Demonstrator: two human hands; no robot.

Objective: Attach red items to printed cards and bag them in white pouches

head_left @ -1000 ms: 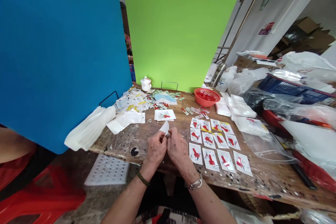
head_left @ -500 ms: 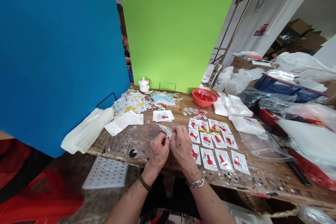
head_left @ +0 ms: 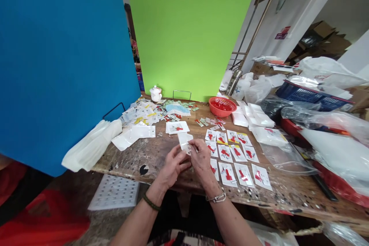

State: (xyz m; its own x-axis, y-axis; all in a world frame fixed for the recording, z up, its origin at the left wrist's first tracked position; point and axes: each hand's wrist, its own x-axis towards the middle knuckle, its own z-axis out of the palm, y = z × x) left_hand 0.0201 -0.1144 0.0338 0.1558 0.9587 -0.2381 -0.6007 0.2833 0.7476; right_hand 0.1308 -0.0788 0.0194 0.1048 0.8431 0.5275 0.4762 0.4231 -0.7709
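Note:
Between my two hands is a small white plastic bag (head_left: 184,141), held up over the table's front part. The fingers of my left hand (head_left: 173,165) pinch its lower left side. My right hand (head_left: 201,157) grips its right edge, with the fingertips bent over it. Just beyond the bag lies a short stack of white packets (head_left: 177,127) with a red piece on top. To the right of my right hand, several flat packets with red pieces (head_left: 225,153) are laid out in rows.
A red basket (head_left: 221,107) of red pieces stands at the back. Loose printed slips (head_left: 141,111) and small green cards (head_left: 184,103) are heaped at back left, near a white lidded cup (head_left: 156,93). White bags (head_left: 95,144) lie at left. Plastic-wrapped goods (head_left: 331,150) crowd the right.
The white bag has turned more upright and shows more of its face. My left hand has rolled open somewhat, its fingers less curled. The view has shifted slightly.

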